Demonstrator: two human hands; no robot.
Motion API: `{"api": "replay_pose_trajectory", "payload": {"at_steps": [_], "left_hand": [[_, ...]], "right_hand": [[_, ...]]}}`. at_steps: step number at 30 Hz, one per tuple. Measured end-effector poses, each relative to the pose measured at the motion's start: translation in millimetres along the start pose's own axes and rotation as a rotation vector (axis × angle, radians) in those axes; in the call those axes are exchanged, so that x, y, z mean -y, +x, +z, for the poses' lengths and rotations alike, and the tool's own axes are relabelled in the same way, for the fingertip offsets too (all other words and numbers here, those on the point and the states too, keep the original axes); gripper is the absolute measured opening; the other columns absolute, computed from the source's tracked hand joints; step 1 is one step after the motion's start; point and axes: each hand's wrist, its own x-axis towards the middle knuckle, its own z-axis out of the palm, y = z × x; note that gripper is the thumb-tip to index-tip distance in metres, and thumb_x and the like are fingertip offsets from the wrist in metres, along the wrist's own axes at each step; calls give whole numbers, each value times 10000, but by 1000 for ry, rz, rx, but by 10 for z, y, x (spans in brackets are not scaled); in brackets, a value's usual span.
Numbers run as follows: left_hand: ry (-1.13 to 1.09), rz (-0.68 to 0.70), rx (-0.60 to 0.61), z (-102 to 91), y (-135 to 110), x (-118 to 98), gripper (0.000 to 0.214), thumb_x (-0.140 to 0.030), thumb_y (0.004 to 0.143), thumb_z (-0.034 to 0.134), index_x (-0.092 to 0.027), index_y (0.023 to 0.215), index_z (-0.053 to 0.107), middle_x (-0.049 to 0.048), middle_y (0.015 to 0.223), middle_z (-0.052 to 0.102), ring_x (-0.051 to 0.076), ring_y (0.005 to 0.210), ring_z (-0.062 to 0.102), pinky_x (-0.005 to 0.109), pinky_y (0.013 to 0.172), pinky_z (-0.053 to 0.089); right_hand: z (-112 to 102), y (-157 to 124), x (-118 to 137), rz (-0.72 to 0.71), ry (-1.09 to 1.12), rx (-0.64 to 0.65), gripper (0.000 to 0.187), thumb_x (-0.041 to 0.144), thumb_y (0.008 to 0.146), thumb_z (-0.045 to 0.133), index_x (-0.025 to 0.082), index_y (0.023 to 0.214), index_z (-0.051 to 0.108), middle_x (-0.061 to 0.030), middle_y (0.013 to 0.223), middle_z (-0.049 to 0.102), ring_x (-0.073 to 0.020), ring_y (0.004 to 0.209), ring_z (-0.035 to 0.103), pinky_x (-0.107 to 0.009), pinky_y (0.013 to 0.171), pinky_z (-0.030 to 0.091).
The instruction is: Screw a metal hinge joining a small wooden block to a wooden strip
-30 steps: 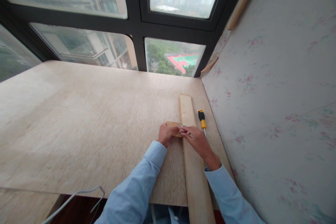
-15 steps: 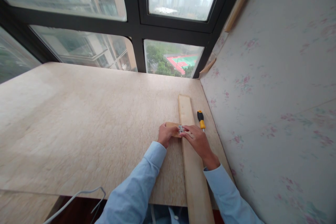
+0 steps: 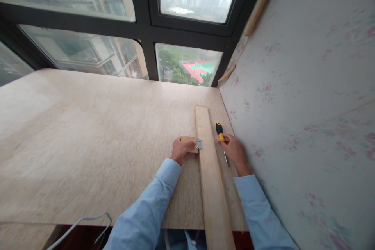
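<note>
My left hand [image 3: 182,150] is closed on a small wooden block [image 3: 187,139], its thumb reaching to the edge of a silver metal hinge [image 3: 199,144]. That hinge spans the joint between the block and a long wooden board [image 3: 209,175], which the block butts against from the left. To the right of the board, my right hand [image 3: 233,150] has its thumb and fingers around the yellow lower handle of a black-and-yellow screwdriver [image 3: 219,129]. The screwdriver's shaft points toward me. Whether it is lifted off the surface I cannot tell.
The stone-patterned surface [image 3: 96,144] stretches left to dark-framed windows [image 3: 143,47]. Close on the right stands a floral-papered wall [image 3: 304,105]. A white cable [image 3: 84,219] loops at the front left edge. The long board overhangs the front edge.
My right hand has left the hinge, moved right and taken hold of the screwdriver. My left hand stays on the block. The view has shifted slightly.
</note>
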Motion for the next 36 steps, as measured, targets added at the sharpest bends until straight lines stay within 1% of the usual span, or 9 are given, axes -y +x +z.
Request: {"api": "replay_pose_trajectory", "payload": {"at_steps": [3, 7, 11, 14, 16, 22, 25, 29, 36], "left_hand": [[-6, -8, 7, 0, -9, -16, 326, -160, 470, 796, -104, 756, 649, 73, 721, 708, 193, 625, 651, 301, 576, 522], [8, -7, 5, -1, -1, -16, 338, -165, 469, 794, -95, 768, 653, 81, 731, 714, 196, 624, 652, 303, 569, 525], [18, -16, 2, 1, 4, -17, 337, -165, 477, 788, -96, 777, 650, 80, 731, 715, 197, 626, 656, 300, 567, 524], [27, -18, 11, 1, 0, -25, 323, -164, 485, 784, -100, 772, 650, 75, 724, 713, 191, 623, 653, 293, 566, 521], [31, -14, 8, 1, -3, -28, 321, -164, 488, 782, -100, 775, 653, 71, 723, 713, 184, 617, 648, 287, 562, 517], [28, -11, -2, 1, -11, -30, 328, -162, 478, 786, -100, 771, 652, 75, 725, 717, 188, 612, 647, 295, 563, 521], [18, -17, -21, 5, -16, -36, 332, -152, 462, 785, -105, 759, 645, 69, 708, 714, 191, 605, 645, 302, 561, 524], [10, -21, -22, 7, -17, -42, 331, -156, 460, 785, -108, 756, 645, 67, 701, 712, 195, 605, 647, 306, 565, 524], [21, -22, -5, 4, -12, -34, 316, -152, 484, 784, -91, 775, 677, 87, 741, 728, 200, 630, 661, 298, 577, 522]], "right_hand": [[30, 58, 35, 100, 145, 3, 216, 388, 610, 719, 199, 693, 653, -63, 700, 675, -234, 723, 602, -296, 623, 379], [26, 64, 63, 151, 328, 39, 244, 431, 637, 672, 202, 587, 605, -22, 553, 602, -201, 589, 571, -280, 522, 363], [-43, -27, 162, 145, 631, 140, 362, 529, 730, 593, 185, 791, 685, -47, 725, 687, -175, 622, 617, -283, 551, 469], [-138, -120, 322, 111, 1005, 229, 343, 467, 740, 697, 222, 981, 691, -45, 930, 728, -169, 792, 671, -289, 688, 532], [-207, -180, 444, 90, 1134, 285, 339, 421, 756, 739, 237, 1035, 684, -46, 988, 737, -181, 858, 688, -316, 759, 549], [-350, -320, 709, -98, 1078, 236, 284, 429, 821, 713, 244, 1035, 682, -57, 1051, 748, -221, 1006, 686, -418, 939, 514], [-368, -372, 767, -225, 980, 77, 296, 378, 773, 771, 254, 1030, 691, -50, 1114, 727, -231, 1079, 649, -402, 935, 516], [-350, -432, 802, -303, 851, -109, 248, 325, 719, 815, 245, 930, 711, -25, 975, 738, -224, 940, 678, -389, 845, 562], [-297, -469, 845, -265, 840, -39, 253, 378, 772, 767, 234, 976, 727, -36, 955, 759, -243, 904, 709, -427, 833, 583]]}}
